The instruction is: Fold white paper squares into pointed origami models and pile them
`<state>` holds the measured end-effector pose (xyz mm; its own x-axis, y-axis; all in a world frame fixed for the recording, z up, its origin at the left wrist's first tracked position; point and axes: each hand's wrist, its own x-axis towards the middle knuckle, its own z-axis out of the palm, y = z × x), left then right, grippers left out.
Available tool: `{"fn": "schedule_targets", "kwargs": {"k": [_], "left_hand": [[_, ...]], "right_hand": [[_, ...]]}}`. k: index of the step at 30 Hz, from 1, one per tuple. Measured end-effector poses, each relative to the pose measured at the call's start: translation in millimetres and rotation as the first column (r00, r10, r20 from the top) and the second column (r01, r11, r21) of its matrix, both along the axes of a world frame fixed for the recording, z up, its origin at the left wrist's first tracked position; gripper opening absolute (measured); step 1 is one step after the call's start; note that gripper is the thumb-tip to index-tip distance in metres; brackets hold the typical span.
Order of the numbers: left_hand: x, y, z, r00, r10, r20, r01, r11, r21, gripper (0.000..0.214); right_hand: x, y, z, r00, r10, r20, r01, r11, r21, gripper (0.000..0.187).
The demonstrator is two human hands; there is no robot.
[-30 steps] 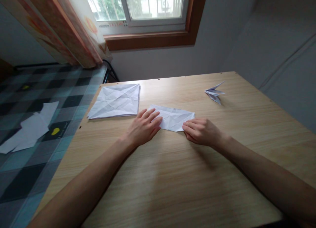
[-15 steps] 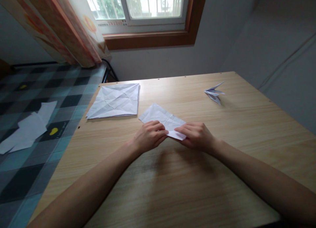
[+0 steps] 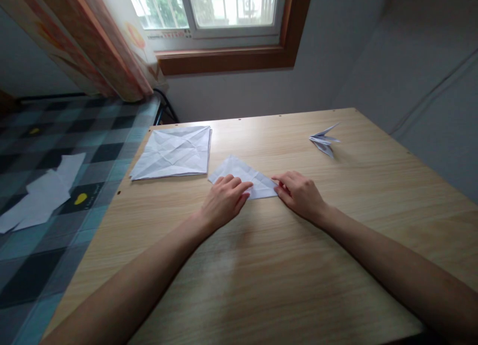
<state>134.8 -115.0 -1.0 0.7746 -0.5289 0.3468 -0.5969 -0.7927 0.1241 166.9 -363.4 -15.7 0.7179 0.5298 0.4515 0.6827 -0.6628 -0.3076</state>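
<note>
A creased sheet of white paper point(image 3: 263, 183), folded to a roughly triangular shape, lies on the wooden table in front of me. My left hand point(image 3: 228, 193) rests over its left and front part, fingers bent and thumb close to the index finger at the front edge. Its grip hides part of the fold. At the paper's right corner, my right hand point(image 3: 298, 193) has thumb and index finger pinched on the tip. A flat stack of creased white paper point(image 3: 175, 151) sits at the far left, and a folded paper piece with pointed flaps point(image 3: 324, 141) stands at the back right.
The pale wooden table point(image 3: 284, 280) reaches toward the wall under a window point(image 3: 231, 11). To the left is a checked cloth surface point(image 3: 33, 265) with loose white paper pieces point(image 3: 45, 195). A patterned curtain point(image 3: 100, 41) hangs at the upper left.
The front flap, raised toward me before, now lies flatter with the front edge farther back. My right hand has shifted slightly right and away, to the corner.
</note>
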Motion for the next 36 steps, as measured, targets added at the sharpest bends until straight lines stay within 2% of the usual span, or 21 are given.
{"fn": "schedule_targets", "kwargs": {"k": [5,9,12,14,18,24,30,36], "left_hand": [[3.0,-0.4,-4.5,0.998,-0.052,0.025,0.051,0.998,0.036,0.029],[6.0,0.7,-8.9,0.991,-0.128,-0.038,0.130,0.989,0.068,0.035],[6.7,1.0,-7.9,0.984,-0.173,-0.036,0.176,0.981,0.081,0.037],[6.5,1.0,-6.0,0.981,-0.194,-0.008,0.194,0.977,0.087,0.035],[4.5,-0.3,-0.8,0.972,-0.224,0.069,0.215,0.970,0.111,0.029],[0.8,-1.7,3.3,0.972,-0.223,0.077,0.208,0.965,0.162,0.027],[2.6,1.3,0.8,0.962,-0.238,0.134,0.206,0.954,0.216,0.021],[-1.0,0.2,11.9,0.948,-0.287,0.141,0.226,0.913,0.340,0.019]], "right_hand": [[-2.4,5.2,4.1,0.994,0.037,0.105,-0.027,0.995,-0.093,0.023],[-4.7,17.5,3.2,0.968,0.164,0.190,-0.144,0.983,-0.114,0.036],[-4.1,24.2,-2.0,0.959,0.266,0.099,-0.250,0.957,-0.147,0.047],[-3.3,25.3,-5.5,0.958,0.287,-0.001,-0.282,0.941,-0.185,0.056],[-3.7,22.4,-7.3,0.962,0.258,-0.090,-0.273,0.913,-0.304,0.076],[-6.2,16.4,-1.8,0.967,0.224,-0.122,-0.254,0.871,-0.421,0.088],[-6.1,5.4,-5.5,0.972,0.199,-0.125,-0.234,0.871,-0.431,0.090],[-6.6,-5.1,-9.6,0.982,0.168,-0.090,-0.191,0.889,-0.416,0.089]]}}
